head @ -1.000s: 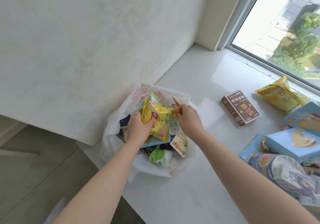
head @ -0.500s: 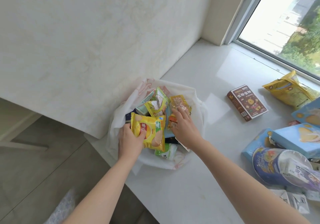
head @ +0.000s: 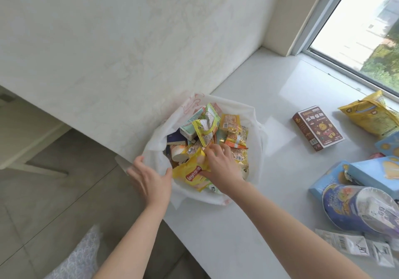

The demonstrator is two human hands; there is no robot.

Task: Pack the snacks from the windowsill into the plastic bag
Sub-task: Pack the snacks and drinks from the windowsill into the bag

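Note:
A white plastic bag (head: 257, 127) stands open on the windowsill (head: 248, 231) beside the wall, packed with several snack packets. A yellow crisp packet (head: 190, 176) lies at its near side. My right hand (head: 220, 166) reaches into the bag and grips this packet, fingers curled over its top edge and thumb on its front. Spread and relaxed, my left hand (head: 149, 177) touches the bag's left rim and holds nothing. More snacks lie to the right on the sill: a brown box (head: 317, 127), a yellow pouch (head: 367, 116), blue boxes (head: 377, 170) and a blue tub (head: 345, 207).
Small white sachets (head: 349, 244) lie at the sill's near right. The sill's edge drops to the tiled floor (head: 54, 192) just left of the bag. The wall (head: 129, 52) rises behind the bag, and the window (head: 367, 30) is at the far right.
My left hand let go of the yellow crisp packet and moved to the bag's left rim. My right hand moved nearer and took hold of the packet, which now lies lower in the bag.

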